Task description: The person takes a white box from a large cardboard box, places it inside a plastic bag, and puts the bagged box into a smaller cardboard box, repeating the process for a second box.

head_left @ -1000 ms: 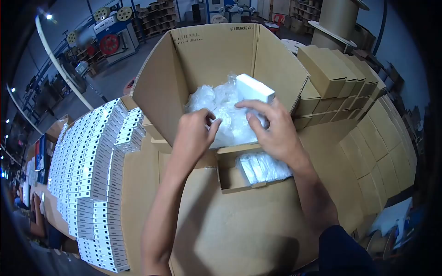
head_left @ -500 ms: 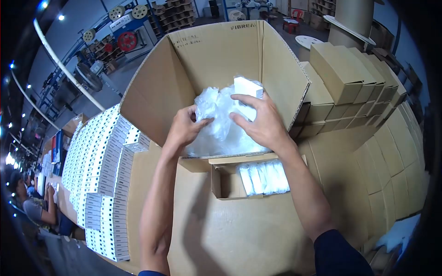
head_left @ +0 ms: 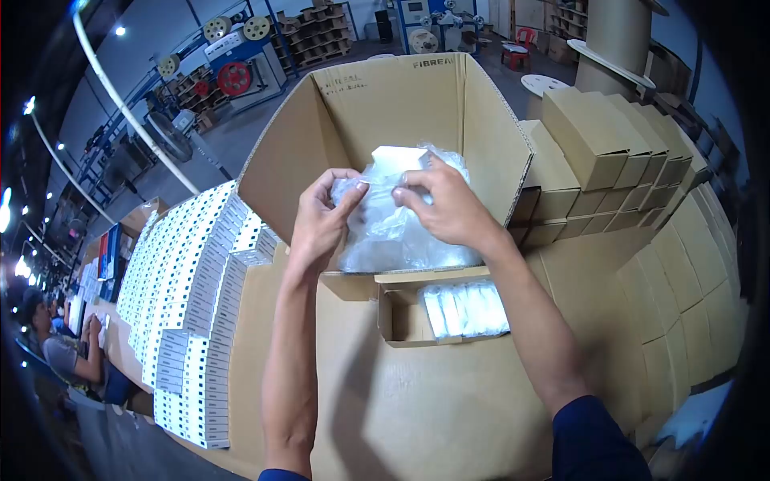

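Over the large open carton (head_left: pixel 401 100), my left hand (head_left: pixel 325 212) pinches the edge of a clear plastic bag (head_left: pixel 381 216) between thumb and fingertips. Opposite it, my right hand (head_left: pixel 449 204) is closed on the bag's other side, one finger raised beside a small white box (head_left: pixel 395 158). That box lies tilted at the far side of the bag, its lower part covered by plastic and fingers. More crumpled clear plastic (head_left: pixel 417 252) fills the carton's bottom. Just in front of the carton, a small cardboard box (head_left: pixel 393 321) holds a row of plastic-wrapped white packets (head_left: pixel 465 310).
Stacked white boxes (head_left: pixel 180 280) rise at the left. Brown cartons (head_left: pixel 593 152) are piled at the right, with more cardboard boxes (head_left: pixel 682 272) nearer me. A seated person (head_left: pixel 68 353) works at the far left. Machines with reels (head_left: pixel 235 78) stand behind.
The white box has moved left and tilted down behind the plastic. My right hand has shifted from gripping the box to the bag's edge; the crumpled bag is now spread between both hands.
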Demonstrator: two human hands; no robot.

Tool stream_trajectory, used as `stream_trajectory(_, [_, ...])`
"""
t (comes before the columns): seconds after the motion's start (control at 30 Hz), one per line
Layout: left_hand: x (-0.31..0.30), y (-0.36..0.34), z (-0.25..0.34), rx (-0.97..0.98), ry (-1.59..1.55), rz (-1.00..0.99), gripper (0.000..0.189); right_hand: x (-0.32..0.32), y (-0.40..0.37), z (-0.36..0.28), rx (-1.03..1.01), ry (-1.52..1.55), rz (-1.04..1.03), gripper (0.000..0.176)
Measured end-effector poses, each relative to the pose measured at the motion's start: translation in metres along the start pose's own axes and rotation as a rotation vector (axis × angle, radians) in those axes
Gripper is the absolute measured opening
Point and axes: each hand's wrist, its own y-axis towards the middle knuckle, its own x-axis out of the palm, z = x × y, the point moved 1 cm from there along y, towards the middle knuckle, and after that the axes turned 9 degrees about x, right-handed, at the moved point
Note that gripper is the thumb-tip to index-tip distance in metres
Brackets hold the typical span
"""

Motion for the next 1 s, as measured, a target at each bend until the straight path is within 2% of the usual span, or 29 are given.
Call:
stream_trajectory(0.07, [0.001,-0.018,0.006,0.078,0.125,0.066,0.019,-0.015,-0.008,-0.013,0.043,0.017,-0.045,0.023])
stream_trajectory(0.13, [0.011,-0.044,0.022,0.126,0.188,0.172,0.029,-0.018,-0.017,-0.016,0.154,0.253,-0.112,0.028])
stream_trajectory(0.2, [0.017,-0.073,0.03,0.127,0.103,0.258,0.032,-0.023,-0.034,-0.029,0.246,0.452,-0.188,0.035])
stream_trajectory(0.3, [0.03,-0.118,0.027,0.114,-0.075,0.414,0.029,-0.012,-0.072,-0.053,0.279,0.827,-0.073,0.036])
stream_trajectory(0.33, [0.035,-0.133,0.027,0.094,-0.16,0.478,0.027,-0.012,-0.089,-0.056,0.288,0.75,-0.066,0.042])
stream_trajectory(0.4, [0.044,-0.167,0.029,0.074,-0.295,0.516,0.021,0.004,-0.122,-0.048,0.174,0.615,0.022,0.058])
stream_trajectory(0.47, [0.055,-0.199,0.037,0.051,-0.507,0.579,0.018,0.033,-0.166,-0.042,0.187,0.607,0.053,0.065])
stream_trajectory(0.53, [0.066,-0.226,0.043,0.046,-0.547,0.61,0.018,0.044,-0.202,-0.066,0.41,0.817,-0.109,0.057])
stream_trajectory(0.63, [0.068,-0.273,0.031,0.023,-0.516,0.625,0.017,0.075,-0.242,-0.086,0.543,1.024,-0.085,0.042])
stream_trajectory(0.67, [0.068,-0.286,0.028,0.032,-0.508,0.628,0.017,0.08,-0.253,-0.091,0.537,1.02,-0.028,0.029])
stream_trajectory(0.77, [0.058,-0.324,0.027,-0.029,-0.514,0.677,0.018,0.089,-0.28,-0.078,0.441,0.71,0.154,0.026])
stream_trajectory(0.83, [0.053,-0.346,0.019,-0.037,-0.523,0.681,0.02,0.083,-0.297,-0.076,0.456,0.666,0.131,0.025])
stream_trajectory(0.87, [0.048,-0.363,0.008,-0.013,-0.551,0.575,0.022,0.08,-0.305,-0.077,0.444,0.625,0.14,0.025])
stream_trajectory(0.93, [0.035,-0.369,0.015,-0.152,-0.815,0.405,0.038,0.071,-0.316,-0.083,0.434,0.539,0.124,0.023])
stream_trajectory(1.0, [0.027,-0.379,0.024,-0.322,-1.074,0.234,0.059,0.056,-0.325,-0.085,0.464,0.536,-0.043,0.023])
